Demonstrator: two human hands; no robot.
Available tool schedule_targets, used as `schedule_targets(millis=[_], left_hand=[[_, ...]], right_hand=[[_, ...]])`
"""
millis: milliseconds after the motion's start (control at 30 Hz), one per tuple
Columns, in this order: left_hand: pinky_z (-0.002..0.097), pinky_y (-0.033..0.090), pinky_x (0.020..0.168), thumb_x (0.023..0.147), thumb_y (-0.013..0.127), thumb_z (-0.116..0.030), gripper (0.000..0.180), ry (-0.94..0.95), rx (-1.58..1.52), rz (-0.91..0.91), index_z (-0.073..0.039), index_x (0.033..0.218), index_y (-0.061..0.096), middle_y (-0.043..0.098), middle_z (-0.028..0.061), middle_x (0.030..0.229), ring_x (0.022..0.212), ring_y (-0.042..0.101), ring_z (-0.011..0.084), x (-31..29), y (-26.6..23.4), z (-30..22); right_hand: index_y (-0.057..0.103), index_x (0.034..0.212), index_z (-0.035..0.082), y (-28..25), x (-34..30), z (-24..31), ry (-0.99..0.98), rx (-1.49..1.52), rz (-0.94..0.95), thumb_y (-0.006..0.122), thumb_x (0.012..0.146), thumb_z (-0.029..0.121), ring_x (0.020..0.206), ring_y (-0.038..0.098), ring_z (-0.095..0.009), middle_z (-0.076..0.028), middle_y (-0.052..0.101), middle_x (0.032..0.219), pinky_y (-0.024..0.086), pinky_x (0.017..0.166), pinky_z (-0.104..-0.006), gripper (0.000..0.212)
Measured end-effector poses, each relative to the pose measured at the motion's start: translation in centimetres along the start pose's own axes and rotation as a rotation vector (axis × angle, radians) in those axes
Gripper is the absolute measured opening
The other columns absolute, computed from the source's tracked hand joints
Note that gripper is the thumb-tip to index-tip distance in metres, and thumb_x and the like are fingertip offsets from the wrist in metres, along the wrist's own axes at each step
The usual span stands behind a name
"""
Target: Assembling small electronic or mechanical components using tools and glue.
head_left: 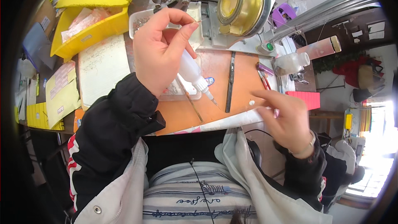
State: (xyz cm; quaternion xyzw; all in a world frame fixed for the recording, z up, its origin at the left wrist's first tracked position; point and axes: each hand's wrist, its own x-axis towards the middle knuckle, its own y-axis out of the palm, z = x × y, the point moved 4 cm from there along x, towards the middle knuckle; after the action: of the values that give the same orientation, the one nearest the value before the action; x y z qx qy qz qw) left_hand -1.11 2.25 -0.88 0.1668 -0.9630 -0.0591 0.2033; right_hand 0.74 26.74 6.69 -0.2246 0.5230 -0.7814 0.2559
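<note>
My left hand (161, 52) is raised over the bench. Its thumb and forefinger pinch something tiny and thin, too small to name. Below that hand a white squeeze bottle (191, 71) with a needle tip slants down to the right. Its upper end is hidden by the hand, and I cannot tell whether the hand holds it. My right hand (286, 118), blurred by motion, is over the bench's near right edge with thumb and forefinger apart. A small white round piece (251, 103) lies by its fingertips. Between the hands lies a dark, narrow strip-like tool (230, 83).
A yellow bin (93, 29) holding plastic bags stands at the far left beside a white sheet (103, 66). A gold round machine part (240, 6) rises at the back. Right are a clear bottle (290, 64), pens and a red box (304, 99). A brown stick (190, 99) lies near the front.
</note>
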Motion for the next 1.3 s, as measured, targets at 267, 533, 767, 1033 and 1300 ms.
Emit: schedule_targets(millis=[267,533,767,1033,1300], left_hand=[[0.0224,0.047,0.052,0.092,0.062,-0.003,0.007,-0.032,0.010,-0.022,0.000,0.097,0.060,0.064,0.0039,0.085,0.057,0.063,0.0109,-0.2,-0.2,-0.3],[0.0217,0.048,0.061,0.091,0.060,0.002,0.005,0.004,0.012,0.016,0.001,0.096,0.059,0.060,0.0040,0.083,0.069,0.062,0.0101,0.1,-0.2,-0.2],[0.0255,0.048,0.074,0.085,0.064,0.007,0.010,0.208,0.233,0.049,0.003,0.094,0.063,0.063,0.0076,0.089,0.083,0.061,0.0148,0.5,-1.1,-0.5],[0.0285,0.048,0.076,0.079,0.067,0.007,0.011,0.241,0.232,0.002,0.001,0.089,0.066,0.066,0.0092,0.086,0.081,0.063,0.0190,0.6,-0.8,-0.1],[0.0281,0.047,0.079,0.080,0.064,0.011,0.014,0.214,0.263,-0.001,0.003,0.092,0.063,0.066,0.0107,0.092,0.086,0.062,0.0188,0.5,-0.8,-0.1]], right_hand=[[0.070,0.092,0.007,4.0,8.2,4.1,-0.173,0.033,0.129,0.074,0.079,0.040,0.061,0.063,-0.026,-0.007,0.062,0.065,0.048,0.054,-0.0370,0.036],[0.067,0.082,0.007,5.7,9.9,4.4,-0.218,0.034,0.075,0.072,0.078,0.032,0.061,0.063,-0.029,-0.009,0.062,0.067,0.048,0.055,-0.0388,0.026],[0.066,0.090,0.001,3.0,7.6,1.2,-0.342,-0.031,-0.285,0.076,0.075,0.013,0.066,0.063,-0.018,-0.008,0.066,0.079,0.048,0.057,-0.0310,0.021],[0.060,0.102,0.000,2.4,1.3,-6.6,0.041,0.805,-1.188,0.052,0.098,0.023,0.066,0.056,-0.011,-0.007,0.064,0.084,0.041,0.051,-0.0229,0.024],[0.059,0.090,0.009,3.9,1.6,-6.6,0.095,1.337,-1.148,0.044,0.100,0.041,0.050,0.039,-0.008,0.000,0.056,0.068,0.031,0.047,-0.0224,0.036]])
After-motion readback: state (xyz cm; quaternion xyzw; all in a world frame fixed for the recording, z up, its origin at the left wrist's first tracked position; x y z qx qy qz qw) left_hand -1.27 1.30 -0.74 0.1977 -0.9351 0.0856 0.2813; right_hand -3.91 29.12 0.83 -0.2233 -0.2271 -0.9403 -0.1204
